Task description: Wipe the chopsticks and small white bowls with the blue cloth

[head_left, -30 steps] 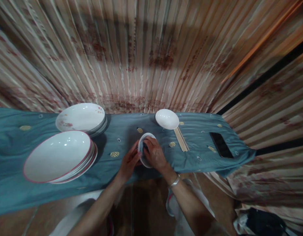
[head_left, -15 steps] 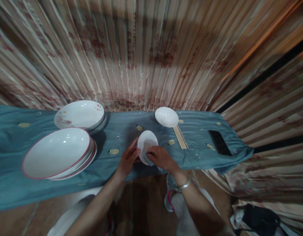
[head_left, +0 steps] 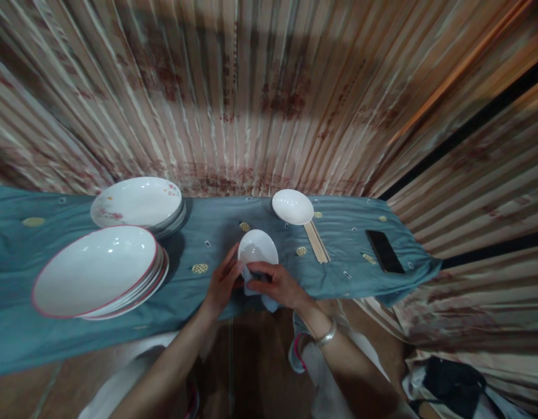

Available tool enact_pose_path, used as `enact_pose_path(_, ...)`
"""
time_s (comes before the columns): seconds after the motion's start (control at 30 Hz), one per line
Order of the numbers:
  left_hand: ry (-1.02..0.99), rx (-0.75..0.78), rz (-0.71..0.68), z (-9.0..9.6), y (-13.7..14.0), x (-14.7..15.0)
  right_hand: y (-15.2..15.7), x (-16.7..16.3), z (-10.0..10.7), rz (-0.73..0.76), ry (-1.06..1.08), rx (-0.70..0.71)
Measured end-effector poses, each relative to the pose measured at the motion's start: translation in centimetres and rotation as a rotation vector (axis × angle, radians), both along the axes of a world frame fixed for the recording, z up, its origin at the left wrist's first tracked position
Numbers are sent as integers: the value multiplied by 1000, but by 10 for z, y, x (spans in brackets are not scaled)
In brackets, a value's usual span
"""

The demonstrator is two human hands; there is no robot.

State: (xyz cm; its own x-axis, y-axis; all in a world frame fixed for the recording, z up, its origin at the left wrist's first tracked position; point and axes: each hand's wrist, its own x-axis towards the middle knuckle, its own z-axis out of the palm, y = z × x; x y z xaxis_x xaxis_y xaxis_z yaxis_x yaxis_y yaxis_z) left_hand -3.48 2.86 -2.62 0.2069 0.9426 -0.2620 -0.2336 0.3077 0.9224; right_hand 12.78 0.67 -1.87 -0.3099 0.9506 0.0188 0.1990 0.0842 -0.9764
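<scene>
A small white bowl (head_left: 259, 244) is held near the table's front edge, its inside facing up toward me. My left hand (head_left: 224, 279) is closed on the bowl's left side. In my right hand (head_left: 278, 283) a pale bluish cloth (head_left: 254, 286) is pinched over the bowl's near rim, with a loose end hanging below the fingers. Beyond the bowl, another white bowl (head_left: 293, 206) stands at the back of the table. A bundle of wooden chopsticks (head_left: 317, 242) lies just in front of that second bowl.
On the left stand a stack of red-rimmed dishes (head_left: 96, 270) and, behind it, a stack of flower-patterned plates (head_left: 138, 201). A black phone (head_left: 385, 251) lies toward the right end of the blue-green tablecloth (head_left: 347, 276). Pleated curtains (head_left: 199, 105) hang close behind.
My right hand has moved with the cloth from inside the bowl to its near rim. The cloth now shows more, hanging lower. The left hand stays on the bowl.
</scene>
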Motion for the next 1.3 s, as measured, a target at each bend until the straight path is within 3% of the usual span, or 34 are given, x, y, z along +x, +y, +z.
enact_pose_path(0.2,-35,-24,62,-5,4,-3,-15,8,4,79,-276,167)
enact_pose_path(0.47,-16,-28,78,-14,9,-8,-19,40,-16,-61,-689,373)
enact_pose_path(0.83,-5,-24,88,-10,6,-6,12,50,-37,-419,-735,462)
enact_pose_path(1.07,35,-3,68,-10,3,-6,48,39,-24,-440,-804,480)
enact_pose_path(1.3,-2,-15,54,-10,2,-7,67,11,-15,-459,-686,476)
